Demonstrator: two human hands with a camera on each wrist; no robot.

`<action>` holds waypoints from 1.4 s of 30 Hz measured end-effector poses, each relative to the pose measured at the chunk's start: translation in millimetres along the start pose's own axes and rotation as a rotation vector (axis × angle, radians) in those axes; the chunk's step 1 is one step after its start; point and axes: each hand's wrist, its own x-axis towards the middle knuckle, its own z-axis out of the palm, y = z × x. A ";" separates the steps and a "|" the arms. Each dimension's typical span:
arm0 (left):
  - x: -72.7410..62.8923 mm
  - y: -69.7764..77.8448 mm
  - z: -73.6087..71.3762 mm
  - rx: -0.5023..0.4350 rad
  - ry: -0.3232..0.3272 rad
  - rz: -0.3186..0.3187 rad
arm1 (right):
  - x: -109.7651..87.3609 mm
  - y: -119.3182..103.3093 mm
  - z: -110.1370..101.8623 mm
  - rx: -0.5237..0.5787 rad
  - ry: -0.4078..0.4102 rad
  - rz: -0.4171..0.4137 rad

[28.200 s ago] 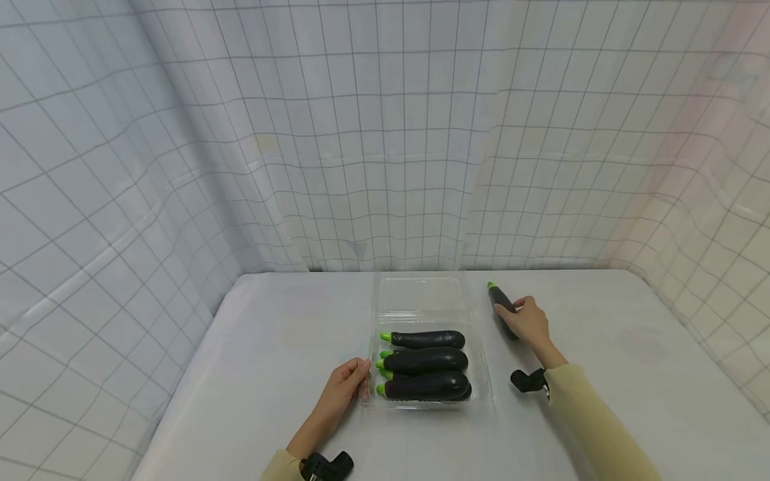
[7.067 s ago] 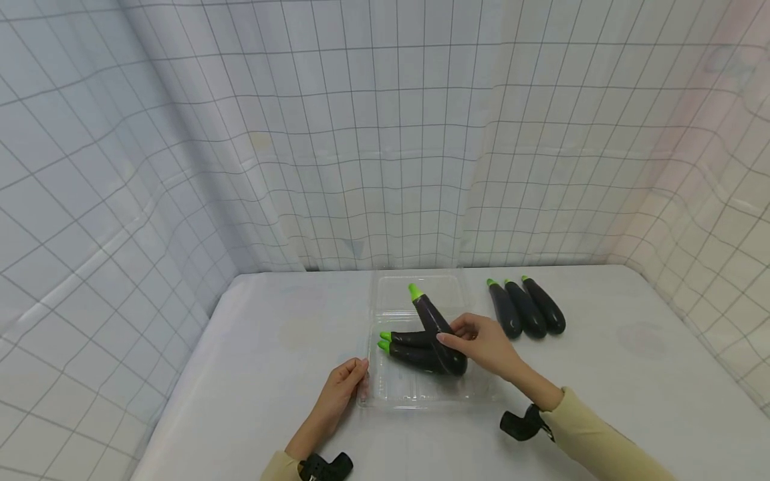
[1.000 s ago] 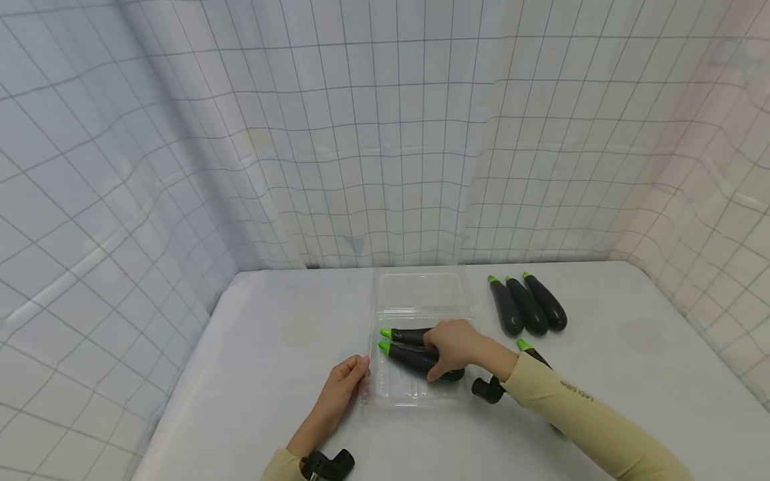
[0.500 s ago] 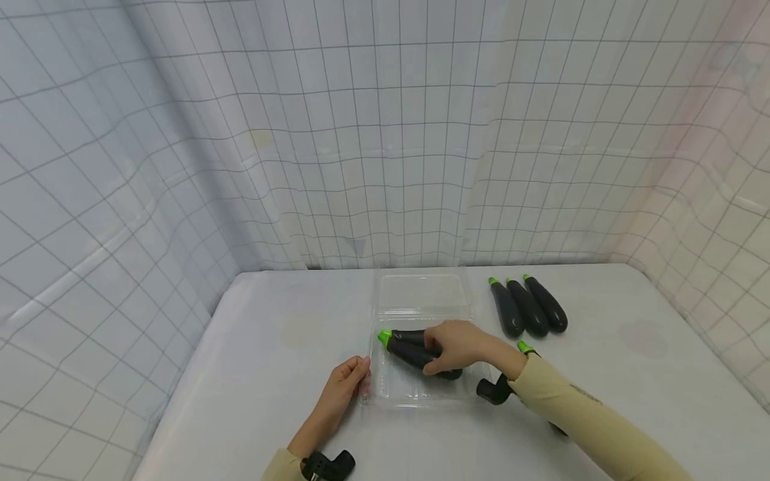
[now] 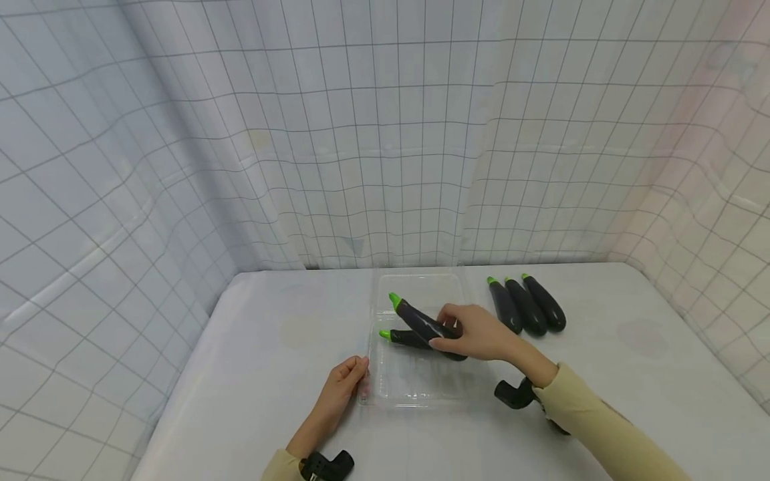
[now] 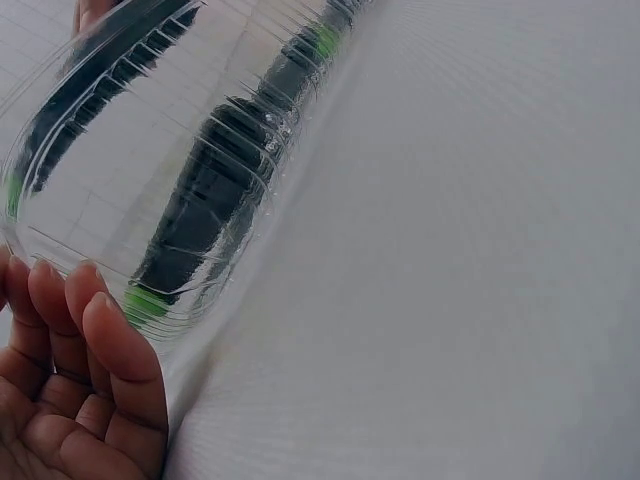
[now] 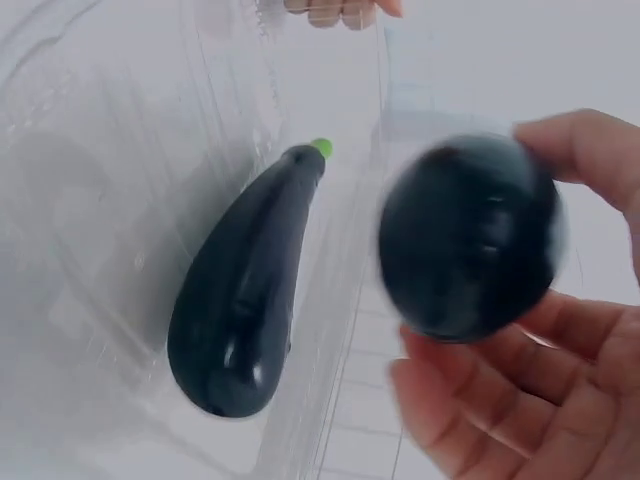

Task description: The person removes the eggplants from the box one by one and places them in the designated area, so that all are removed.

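My right hand (image 5: 478, 333) grips a dark eggplant (image 5: 418, 321) by its thick end, its green stem pointing up and left. It is held above a clear plastic clamshell box (image 5: 415, 395) with its lid (image 5: 418, 287) laid back. In the right wrist view, the eggplant's round end (image 7: 470, 240) sits between thumb and fingers. Another eggplant (image 7: 245, 290) lies in the box along its far side. My left hand (image 5: 343, 384) pinches the box's left edge; in the left wrist view, its curled fingertips (image 6: 105, 320) are right at the clear wall.
Three eggplants (image 5: 527, 307) lie side by side on the white table (image 5: 289, 334), right of the lid. One more eggplant (image 5: 559, 429) is mostly hidden under my right forearm. A gridded white curtain (image 5: 385, 167) surrounds the table's back and sides.
My right hand has lifted an eggplant out of the box, tilting its stem end up. Half a second ago it lay against the other one. My left hand has stayed at the box edge.
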 end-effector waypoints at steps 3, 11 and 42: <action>0.0 0.2 0.3 0.000 0.008 -0.005 | -6.3 1.9 -3.6 0.027 0.097 0.013; 0.9 -1.4 -0.2 0.005 0.013 -0.013 | -24.0 16.3 -8.3 0.034 0.400 -0.014; 1.7 -1.9 -1.2 0.042 0.016 -0.017 | -132.2 94.4 -21.6 -0.110 0.731 0.179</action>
